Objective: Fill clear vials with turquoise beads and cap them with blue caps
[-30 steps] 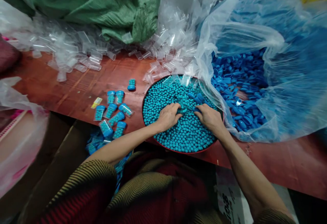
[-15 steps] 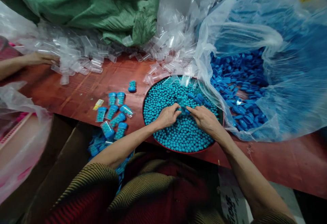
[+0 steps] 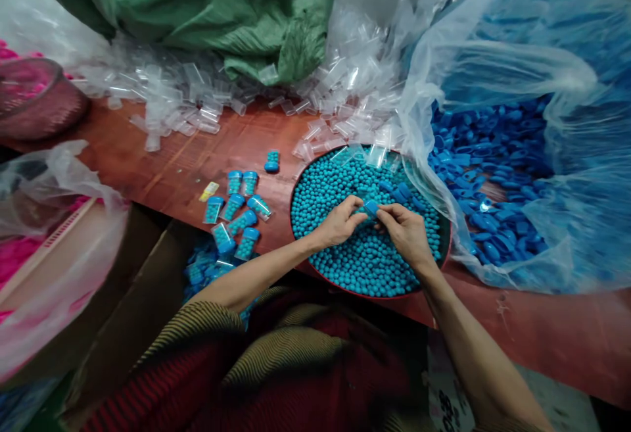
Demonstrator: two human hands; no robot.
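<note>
Over a round red-rimmed tub (image 3: 315,267) of turquoise beads (image 3: 365,271), my two hands meet. My left hand (image 3: 341,221) is closed in a pinch on a small clear bottle, mostly hidden by the fingers. My right hand (image 3: 407,231) pinches a blue cap (image 3: 371,207) at the bottle's end. More loose blue caps (image 3: 401,192) lie on the beads just behind my right hand. Left of the tub, several capped bottles of turquoise beads (image 3: 233,206) stand and lie on the red table (image 3: 172,179); one more (image 3: 272,161) sits apart.
Clear bottles (image 3: 197,113) are heaped along the back beneath a green sack (image 3: 211,11). On the right, a plastic bag (image 3: 424,123) holds blue caps (image 3: 497,149). A basket (image 3: 42,113) with pink pieces stands far left. Filled bottles (image 3: 200,267) lie below the table edge.
The view has swung left, so things appear farther right. My right fingers have closed in, and the blue cap now shows between my hands. The other person's hand at far left is gone.
</note>
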